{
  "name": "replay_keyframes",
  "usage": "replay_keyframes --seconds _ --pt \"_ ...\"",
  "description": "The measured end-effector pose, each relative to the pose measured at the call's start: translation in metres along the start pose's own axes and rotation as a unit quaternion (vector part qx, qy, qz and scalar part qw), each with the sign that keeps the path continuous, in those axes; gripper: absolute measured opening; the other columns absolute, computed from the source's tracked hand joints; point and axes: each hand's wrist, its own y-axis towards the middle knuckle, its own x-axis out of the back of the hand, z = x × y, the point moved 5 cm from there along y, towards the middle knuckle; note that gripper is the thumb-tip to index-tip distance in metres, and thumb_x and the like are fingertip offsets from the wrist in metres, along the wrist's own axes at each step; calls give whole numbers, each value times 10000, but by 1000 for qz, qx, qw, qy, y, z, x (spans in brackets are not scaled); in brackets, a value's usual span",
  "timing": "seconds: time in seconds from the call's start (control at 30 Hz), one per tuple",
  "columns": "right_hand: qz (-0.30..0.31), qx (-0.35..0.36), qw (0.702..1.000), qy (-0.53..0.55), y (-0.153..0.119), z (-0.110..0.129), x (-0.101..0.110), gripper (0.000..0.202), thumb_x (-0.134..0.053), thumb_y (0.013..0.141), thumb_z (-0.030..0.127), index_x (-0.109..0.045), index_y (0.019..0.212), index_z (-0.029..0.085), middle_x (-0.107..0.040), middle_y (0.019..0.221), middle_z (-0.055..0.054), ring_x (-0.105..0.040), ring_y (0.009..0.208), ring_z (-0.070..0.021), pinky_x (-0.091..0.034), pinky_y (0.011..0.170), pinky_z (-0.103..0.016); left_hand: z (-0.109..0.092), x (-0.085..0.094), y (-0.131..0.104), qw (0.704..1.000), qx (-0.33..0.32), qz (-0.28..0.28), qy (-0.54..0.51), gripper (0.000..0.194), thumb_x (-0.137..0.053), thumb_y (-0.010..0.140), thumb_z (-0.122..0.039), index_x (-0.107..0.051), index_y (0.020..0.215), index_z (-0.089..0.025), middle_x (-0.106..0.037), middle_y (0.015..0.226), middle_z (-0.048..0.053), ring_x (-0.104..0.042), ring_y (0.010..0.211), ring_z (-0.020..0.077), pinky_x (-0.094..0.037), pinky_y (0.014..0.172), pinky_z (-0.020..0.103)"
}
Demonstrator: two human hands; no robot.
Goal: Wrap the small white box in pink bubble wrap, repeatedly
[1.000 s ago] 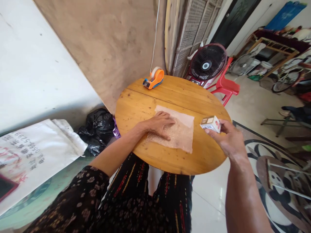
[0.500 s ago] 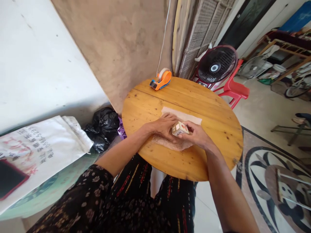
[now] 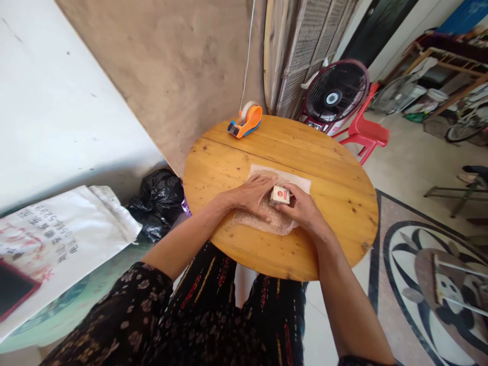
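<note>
A small white box (image 3: 280, 195) with a red mark on top sits over a sheet of bubble wrap (image 3: 282, 222) on the round wooden table (image 3: 335, 203). My right hand (image 3: 301, 206) grips the box from its right side, thumb at the near edge and fingers at the far edge. To the left of the box, my left hand (image 3: 253, 197) lies flat on the bubble wrap with its fingers spread. Part of the wrap is hidden under my hands.
An orange and blue tape dispenser (image 3: 246, 121) stands at the table's far edge. Behind it are a fan (image 3: 335, 94) and a red plastic chair (image 3: 368, 129). A black plastic bag (image 3: 160, 195) and a white sack (image 3: 72, 229) lie to the left.
The box has turned from tilted to nearly level, its marked face now upward, in my right hand. My left hand stays spread on the wrap. The whole view has shifted slightly.
</note>
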Motion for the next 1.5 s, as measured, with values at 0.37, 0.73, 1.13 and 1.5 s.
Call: replay_keyframes --seconds 0.37,0.73,1.13,1.5 --pt "-34 -25 999 7 -5 -4 -2 501 -719 738 360 -605 1204 216 -706 1119 -98 -667 986 -285 -524 872 -450 2 0 0 1000 1 0 -4 1151 -729 604 -736 -315 1485 -121 -358 1529 219 -269 1449 403 -207 1195 539" --pt "-33 -25 999 -4 -5 -5 -3 534 -707 746 374 -592 1241 211 -683 1194 -117 -655 1056 -307 -517 910 -476 2 0 0 1000 5 -8 -16 1102 -707 647 -729 -304 1505 -166 -372 1535 201 -297 1441 396 -225 1182 557" --pt "-48 -38 993 102 -17 -9 17 349 -688 799 386 -573 1093 237 -648 1170 -96 -650 1081 -264 -545 922 -466 2 3 -1 999 43 -4 -31 739 -503 897 -615 -351 1496 -209 -381 1562 144 -330 1449 327 -245 1178 516" --pt "59 75 990 -103 -79 37 6 287 -690 825 384 -626 1057 230 -521 1418 -136 -529 1285 -334 -469 1042 -529 -3 6 -1 1000 11 -15 -18 644 -471 921 -583 -452 1426 -183 -466 1491 152 -386 1404 315 -259 1175 482"
